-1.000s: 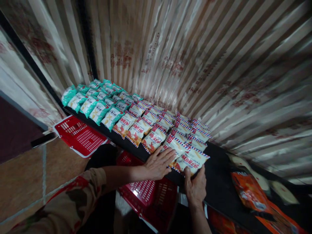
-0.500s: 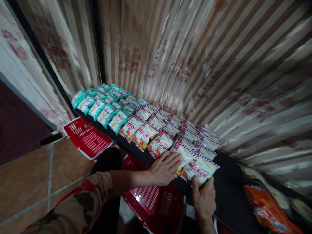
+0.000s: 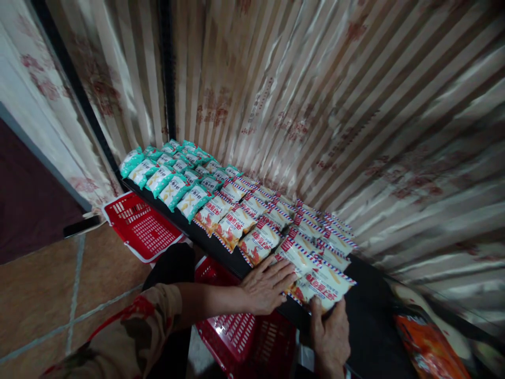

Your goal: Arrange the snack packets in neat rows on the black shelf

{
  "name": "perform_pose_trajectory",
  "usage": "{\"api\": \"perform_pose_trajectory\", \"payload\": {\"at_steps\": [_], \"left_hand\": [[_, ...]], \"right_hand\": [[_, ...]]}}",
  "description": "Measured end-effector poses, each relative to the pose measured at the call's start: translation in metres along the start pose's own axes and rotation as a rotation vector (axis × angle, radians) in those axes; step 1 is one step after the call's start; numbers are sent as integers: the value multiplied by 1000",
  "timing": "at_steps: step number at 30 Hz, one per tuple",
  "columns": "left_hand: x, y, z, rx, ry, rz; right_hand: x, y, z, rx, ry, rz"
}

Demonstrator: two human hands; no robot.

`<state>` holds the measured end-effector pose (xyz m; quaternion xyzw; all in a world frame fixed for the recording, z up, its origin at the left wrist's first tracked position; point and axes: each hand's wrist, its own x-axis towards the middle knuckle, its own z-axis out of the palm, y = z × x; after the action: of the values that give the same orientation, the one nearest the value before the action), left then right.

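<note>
My left hand (image 3: 267, 287) lies flat, fingers stretched out, on the lower part of a white snack bag (image 3: 298, 258) with a red-and-blue striped edge. At the end of the front row is another such snack bag (image 3: 325, 284). My right hand (image 3: 330, 331) touches its near right corner, with thumb and fingers apart; some fingertips are hidden. Several striped bags (image 3: 260, 242) lie overlapping in rows to the left and behind. Farther left, several teal-and-white snack bags (image 3: 173, 189) lie in similar rows.
The bags rest on a long black shelf (image 3: 366, 316) against a striped curtain (image 3: 252, 95). Red baskets (image 3: 145, 223) (image 3: 236, 337) stand below its front edge. An orange packet (image 3: 430, 342) lies at the right end. A dark flat object (image 3: 81, 226) is at the left.
The view has shifted slightly, so the bags and shelf sit a little lower. Both hands stay at the same bags, with no clear movement relative to them.
</note>
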<state>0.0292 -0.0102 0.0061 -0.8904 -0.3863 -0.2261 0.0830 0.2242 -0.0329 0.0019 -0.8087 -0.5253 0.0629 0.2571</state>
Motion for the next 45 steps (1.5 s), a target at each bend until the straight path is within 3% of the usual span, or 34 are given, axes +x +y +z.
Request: {"api": "perform_pose_trajectory", "payload": {"at_steps": [9,19,27,34,45], "left_hand": [[-4,0,10,-102,53,1],[1,4,14,-51,1,-17],[-2,2,11,-59,62,-18],[2,-12,9,-82,95,-133],[0,-9,9,-93,133,-49]], "right_hand": [[-5,3,4,76,73,-76],[-4,15,13,56,125,-157],[-6,13,12,69,137,-123],[-4,17,16,38,141,-139],[-6,16,10,166,122,-108]]}}
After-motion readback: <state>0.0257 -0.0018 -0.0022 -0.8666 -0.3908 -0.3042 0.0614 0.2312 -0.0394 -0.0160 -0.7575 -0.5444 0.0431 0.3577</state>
